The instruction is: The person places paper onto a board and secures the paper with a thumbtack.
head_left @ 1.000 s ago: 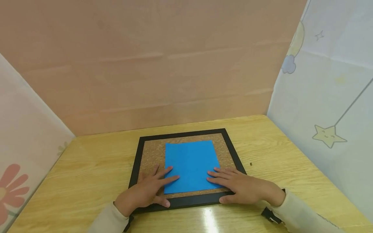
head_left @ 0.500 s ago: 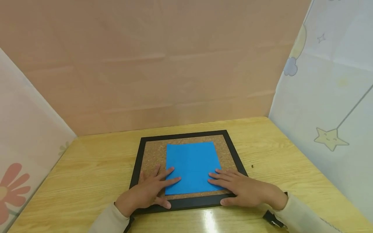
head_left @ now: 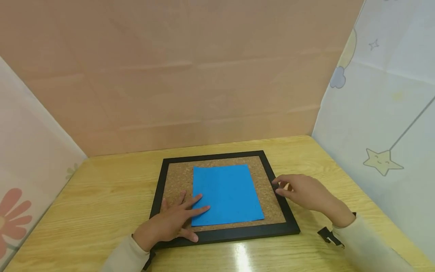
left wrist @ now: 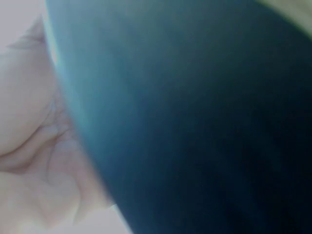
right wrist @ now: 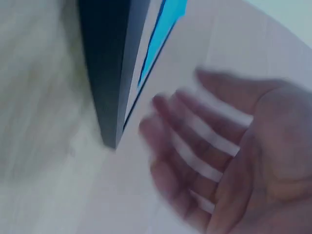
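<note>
A sheet of blue paper lies on a cork board with a black frame. My left hand rests with spread fingers over the paper's lower left side, its thumb on the near frame edge. In the left wrist view, a blurred dark surface covers most of the palm. My right hand is over the right side of the frame, fingers loosely bent and thumb apart. In the right wrist view this right hand shows nothing between thumb and fingers.
The board lies on a wooden table. A brown backdrop stands behind it, with patterned sheets on the left and right. Dark bands are at both cuffs.
My right hand has left the paper and moved right and away from me to the frame's right edge. A small dark object on the table there is now hidden. The left hand stays put.
</note>
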Demonstrator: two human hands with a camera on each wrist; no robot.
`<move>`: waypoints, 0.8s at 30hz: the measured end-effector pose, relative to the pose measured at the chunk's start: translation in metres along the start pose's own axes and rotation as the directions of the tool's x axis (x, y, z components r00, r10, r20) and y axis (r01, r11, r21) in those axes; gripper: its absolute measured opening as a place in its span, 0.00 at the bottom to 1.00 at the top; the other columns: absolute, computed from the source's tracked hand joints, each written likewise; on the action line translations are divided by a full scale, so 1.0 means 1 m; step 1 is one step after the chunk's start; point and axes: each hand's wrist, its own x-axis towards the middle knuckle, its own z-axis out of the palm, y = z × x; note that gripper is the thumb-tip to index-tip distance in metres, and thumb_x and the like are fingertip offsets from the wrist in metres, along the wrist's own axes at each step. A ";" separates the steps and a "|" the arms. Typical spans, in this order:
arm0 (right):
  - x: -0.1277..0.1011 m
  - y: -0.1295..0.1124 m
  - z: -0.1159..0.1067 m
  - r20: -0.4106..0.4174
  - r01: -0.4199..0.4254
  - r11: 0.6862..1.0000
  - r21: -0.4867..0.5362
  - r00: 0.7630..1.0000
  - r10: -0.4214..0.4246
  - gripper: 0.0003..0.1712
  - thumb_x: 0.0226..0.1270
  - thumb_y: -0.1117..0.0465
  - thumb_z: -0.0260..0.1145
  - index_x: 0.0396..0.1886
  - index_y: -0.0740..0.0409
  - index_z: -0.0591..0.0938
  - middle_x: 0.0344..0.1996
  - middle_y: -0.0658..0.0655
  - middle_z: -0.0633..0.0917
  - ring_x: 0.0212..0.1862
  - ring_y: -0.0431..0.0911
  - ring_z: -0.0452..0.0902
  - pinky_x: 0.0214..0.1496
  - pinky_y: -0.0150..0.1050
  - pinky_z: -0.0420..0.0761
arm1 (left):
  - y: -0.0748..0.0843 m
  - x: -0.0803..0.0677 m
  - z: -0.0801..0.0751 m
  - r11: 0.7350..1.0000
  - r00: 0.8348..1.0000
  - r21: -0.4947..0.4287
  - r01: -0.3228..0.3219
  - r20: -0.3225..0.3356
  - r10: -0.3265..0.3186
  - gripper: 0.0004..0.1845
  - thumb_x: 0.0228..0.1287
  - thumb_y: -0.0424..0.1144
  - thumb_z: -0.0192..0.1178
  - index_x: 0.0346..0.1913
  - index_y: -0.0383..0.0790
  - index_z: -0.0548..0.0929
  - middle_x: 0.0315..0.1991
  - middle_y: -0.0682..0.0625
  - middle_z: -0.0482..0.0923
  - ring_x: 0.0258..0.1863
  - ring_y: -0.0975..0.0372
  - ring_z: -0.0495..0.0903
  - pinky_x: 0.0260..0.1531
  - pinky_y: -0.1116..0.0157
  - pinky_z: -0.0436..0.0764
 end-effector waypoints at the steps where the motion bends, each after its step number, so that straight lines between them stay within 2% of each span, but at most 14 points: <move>1: 0.000 0.005 -0.002 0.001 -0.057 0.998 -0.016 0.998 0.057 0.16 0.71 0.51 0.64 0.53 0.51 0.84 0.35 0.44 0.87 0.27 0.34 0.76 0.27 0.35 0.74 | 0.000 0.000 0.000 1.000 1.000 0.003 -0.001 0.001 0.001 0.45 0.54 0.61 0.66 0.76 0.66 0.61 0.82 0.50 0.46 0.79 0.34 0.38 0.57 0.18 0.35; 4: -0.002 0.019 -0.005 0.002 -0.167 0.984 -0.066 0.986 0.168 0.12 0.70 0.52 0.65 0.46 0.53 0.85 0.30 0.45 0.86 0.22 0.35 0.73 0.22 0.35 0.71 | 0.000 0.000 0.000 1.000 1.000 0.004 0.001 0.005 -0.001 0.45 0.54 0.61 0.65 0.76 0.66 0.61 0.82 0.51 0.45 0.79 0.35 0.37 0.57 0.18 0.35; 7: -0.002 0.029 -0.004 0.023 -0.199 0.976 -0.087 0.979 0.202 0.10 0.69 0.52 0.66 0.39 0.53 0.85 0.27 0.45 0.85 0.23 0.37 0.74 0.23 0.37 0.72 | 0.000 0.000 0.000 1.000 1.000 0.004 0.004 0.006 -0.004 0.45 0.53 0.61 0.65 0.76 0.67 0.61 0.82 0.51 0.45 0.79 0.35 0.37 0.57 0.18 0.34; 14: 0.001 0.040 0.004 0.077 -0.208 0.974 -0.094 0.973 0.216 0.10 0.65 0.51 0.70 0.34 0.52 0.85 0.29 0.47 0.86 0.26 0.39 0.76 0.26 0.41 0.75 | -0.001 0.001 0.002 1.000 1.000 -0.008 0.002 0.004 -0.002 0.45 0.54 0.61 0.65 0.76 0.67 0.60 0.82 0.52 0.44 0.79 0.36 0.36 0.58 0.19 0.34; 19: 0.001 0.044 0.010 0.063 -0.185 0.980 -0.079 0.980 0.190 0.03 0.65 0.60 0.66 0.32 0.53 0.84 0.26 0.47 0.83 0.24 0.40 0.72 0.26 0.38 0.72 | -0.001 0.002 0.003 1.000 1.000 -0.003 0.003 0.000 -0.003 0.45 0.54 0.61 0.65 0.76 0.67 0.60 0.82 0.52 0.44 0.79 0.36 0.36 0.58 0.19 0.33; 24: 0.002 0.046 0.013 0.035 -0.168 0.984 -0.065 0.985 0.170 0.05 0.64 0.64 0.63 0.30 0.52 0.82 0.22 0.46 0.80 0.22 0.40 0.69 0.25 0.37 0.69 | -0.001 0.003 0.004 1.000 1.000 0.005 0.008 -0.001 -0.008 0.45 0.54 0.61 0.65 0.76 0.67 0.60 0.82 0.52 0.44 0.79 0.35 0.35 0.57 0.18 0.34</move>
